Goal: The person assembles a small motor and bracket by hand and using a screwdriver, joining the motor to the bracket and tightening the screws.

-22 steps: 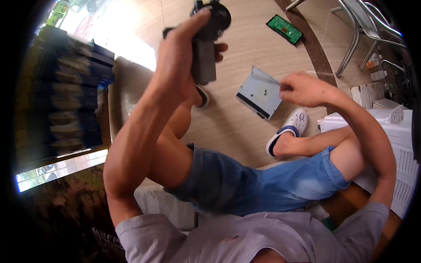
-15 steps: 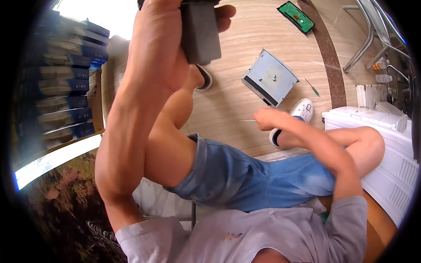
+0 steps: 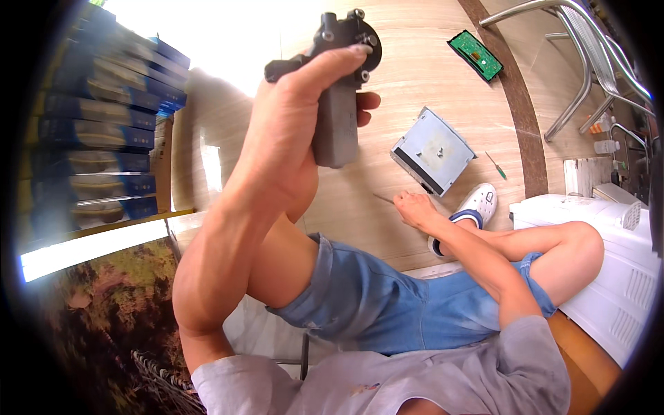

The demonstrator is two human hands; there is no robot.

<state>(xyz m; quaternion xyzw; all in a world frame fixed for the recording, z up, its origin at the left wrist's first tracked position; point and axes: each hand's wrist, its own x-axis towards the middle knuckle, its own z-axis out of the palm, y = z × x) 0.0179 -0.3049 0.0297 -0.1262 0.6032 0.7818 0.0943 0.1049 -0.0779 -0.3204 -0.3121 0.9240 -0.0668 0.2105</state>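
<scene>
My left hand (image 3: pixel 290 138) is raised in front of me and is closed around a grey electric motor (image 3: pixel 337 97) with a dark round gear housing at its top. My right hand (image 3: pixel 415 206) reaches down to the wooden floor (image 3: pixel 415 83). Its fingers are pinched on a thin dark tool (image 3: pixel 382 198) that sticks out to the left. A flat grey metal box (image 3: pixel 432 150) lies on the floor just beyond that hand. I sit with my knees up, in blue denim shorts (image 3: pixel 387 304).
A green circuit board (image 3: pixel 475 55) lies farther out on the floor, and a small green-handled screwdriver (image 3: pixel 495 164) sits right of the metal box. My white shoe (image 3: pixel 477 204), a white appliance (image 3: pixel 595 228), metal chair legs (image 3: pixel 588 55) and stacked blue boxes (image 3: pixel 104 131) surround me.
My right hand left the metal box and dropped lower and nearer, to the thin tool on the floor. My left hand kept the motor raised, turning it slightly.
</scene>
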